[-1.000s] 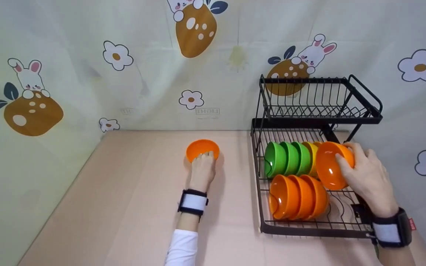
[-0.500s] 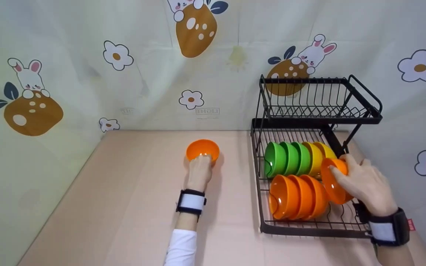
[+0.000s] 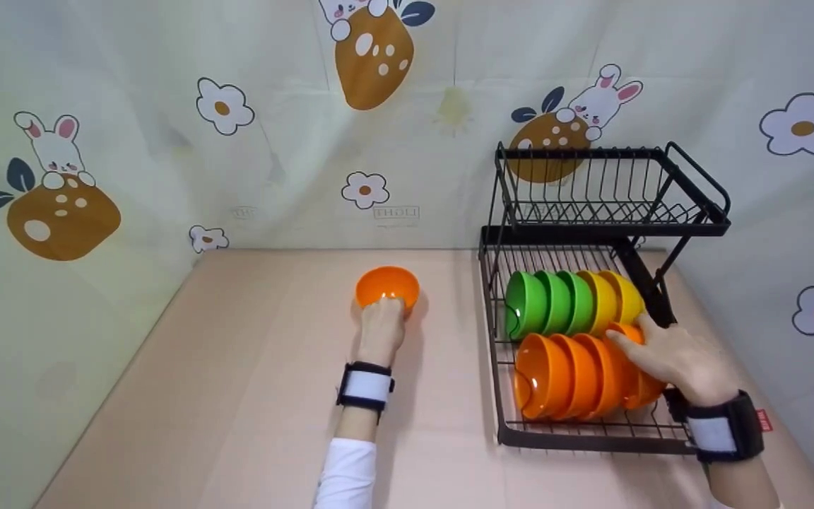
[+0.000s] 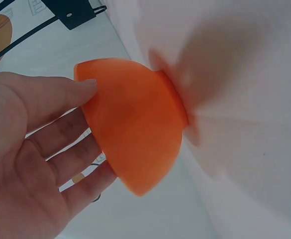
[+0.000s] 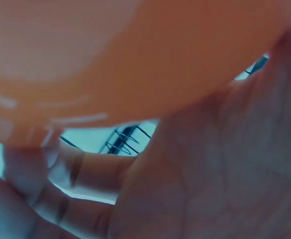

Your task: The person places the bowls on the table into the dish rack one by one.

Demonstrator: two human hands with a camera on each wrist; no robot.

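Note:
My left hand [image 3: 381, 329] pinches the near rim of an orange bowl [image 3: 387, 280] on the table. In the left wrist view, the thumb lies on the outside of this orange bowl [image 4: 133, 124], whose base touches the tabletop. My right hand [image 3: 682, 360] grips another orange bowl [image 3: 644, 392], tilted on its side at the right end of the front row in the black dish rack [image 3: 591, 441]. That bowl [image 5: 160, 59] fills the top of the right wrist view, blurred. Left of it, several orange bowls [image 3: 545, 378] stand on edge, nested closely.
Behind the orange row, green bowls [image 3: 526, 304] and yellow bowls [image 3: 601, 304] stand on edge in the rack. An upper wire tier [image 3: 612, 230] overhangs the rack's back part. A patterned curtain [image 3: 287, 141] closes off the back of the table [image 3: 237, 396].
My right hand has lowered its orange bowl toward the front row, leftward and nearer, against the other orange bowls. The left hand has shifted slightly on its bowl, which stays in place.

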